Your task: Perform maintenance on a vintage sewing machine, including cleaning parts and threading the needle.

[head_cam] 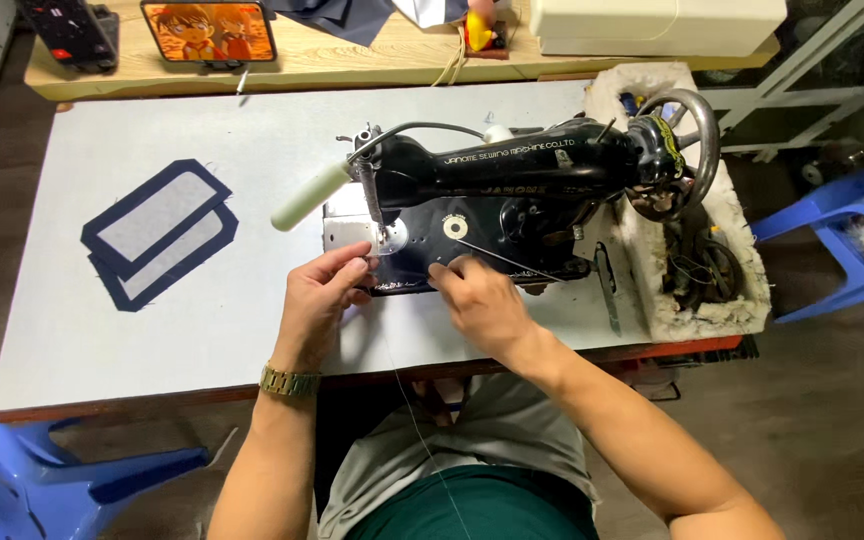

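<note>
A thin pale thread (pixel 512 263) runs across the bed of the black cast-iron sewing machine (pixel 512 190), near the desk's (pixel 82 340) front edge. The right hand (pixel 482 300) pinches it; the left hand (pixel 324 290) pinches at the needle plate. Navy-bordered grey fabric pieces (pixel 157 235) lie toward the left edge.

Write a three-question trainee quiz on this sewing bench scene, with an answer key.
1. True or false: the left hand is by the needle plate of the black sewing machine.
2. Which wrist wears the watch? A left, B right.
3. What lies on the table, away to the left of both hands?

Key: 1 true. 2 A. 3 Two stacked grey fabric pieces with navy borders; the right hand is at the machine bed, with a thin thread hanging below.
</note>
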